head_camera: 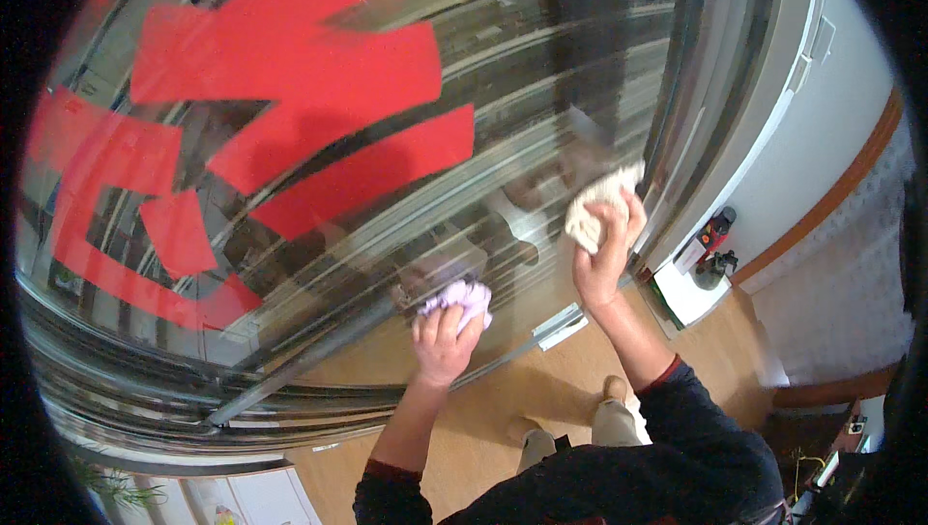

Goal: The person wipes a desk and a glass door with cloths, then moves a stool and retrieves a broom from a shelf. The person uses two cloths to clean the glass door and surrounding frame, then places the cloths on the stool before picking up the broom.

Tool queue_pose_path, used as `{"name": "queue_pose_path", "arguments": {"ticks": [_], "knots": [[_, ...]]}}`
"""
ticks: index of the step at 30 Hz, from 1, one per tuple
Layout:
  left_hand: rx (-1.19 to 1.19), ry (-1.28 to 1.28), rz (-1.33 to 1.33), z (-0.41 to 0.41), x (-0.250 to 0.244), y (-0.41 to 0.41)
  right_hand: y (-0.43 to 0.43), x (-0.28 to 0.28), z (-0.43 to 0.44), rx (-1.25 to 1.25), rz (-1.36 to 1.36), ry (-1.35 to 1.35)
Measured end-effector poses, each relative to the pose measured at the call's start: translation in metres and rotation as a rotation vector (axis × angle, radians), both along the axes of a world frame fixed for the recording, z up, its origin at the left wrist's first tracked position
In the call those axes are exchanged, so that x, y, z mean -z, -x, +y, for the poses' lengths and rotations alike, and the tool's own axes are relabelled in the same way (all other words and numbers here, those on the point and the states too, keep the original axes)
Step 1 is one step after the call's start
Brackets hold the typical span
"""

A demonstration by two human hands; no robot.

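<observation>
A large glass window pane (pixel 507 184) rises before me, with big red lettering (pixel 348 68) across its left part. My right hand (pixel 607 249) presses a bunched cream cloth (pixel 598 206) to the glass near the frame's right upright. Lower and to the left, my left hand (pixel 444 344) grips a crumpled lilac cloth (pixel 460 300) against or very close to the pane; exact contact is hard to tell. Faint reflections of both hands show in the glass. The fingertips of my left hand are partly hidden in the cloth.
The metal window frame (pixel 714 83) runs along the right. Beside it, a white-topped stand (pixel 685 293) carries a red and black bottle (pixel 714 231) and a dark object. A green plant (pixel 119 485) and white panels (pixel 268 496) lie at lower left. My feet stand on wood-toned floor (pixel 478 445).
</observation>
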State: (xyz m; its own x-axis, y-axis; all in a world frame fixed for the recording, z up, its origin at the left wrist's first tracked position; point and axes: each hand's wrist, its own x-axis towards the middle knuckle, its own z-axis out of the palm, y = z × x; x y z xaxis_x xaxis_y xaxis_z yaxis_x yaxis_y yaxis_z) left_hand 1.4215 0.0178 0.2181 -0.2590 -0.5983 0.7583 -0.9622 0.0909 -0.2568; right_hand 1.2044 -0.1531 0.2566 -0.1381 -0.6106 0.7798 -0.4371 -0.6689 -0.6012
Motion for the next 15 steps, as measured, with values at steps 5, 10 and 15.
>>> {"name": "queue_pose_path", "arguments": {"ticks": [5, 10, 15], "knots": [[-0.026, 0.177, 0.007, -0.024, -0.007, 0.023, -0.033, -0.015, 0.016, 0.002, -0.045, 0.094], [-0.064, -0.086, -0.098, 0.004, 0.087, 0.012, -0.053, 0.133, 0.058, -0.347, 0.237, 0.137], [-0.130, -0.587, -0.301, 0.049, 0.111, -0.025, -0.020, 0.219, 0.061, -0.768, 0.261, -0.599]]}}
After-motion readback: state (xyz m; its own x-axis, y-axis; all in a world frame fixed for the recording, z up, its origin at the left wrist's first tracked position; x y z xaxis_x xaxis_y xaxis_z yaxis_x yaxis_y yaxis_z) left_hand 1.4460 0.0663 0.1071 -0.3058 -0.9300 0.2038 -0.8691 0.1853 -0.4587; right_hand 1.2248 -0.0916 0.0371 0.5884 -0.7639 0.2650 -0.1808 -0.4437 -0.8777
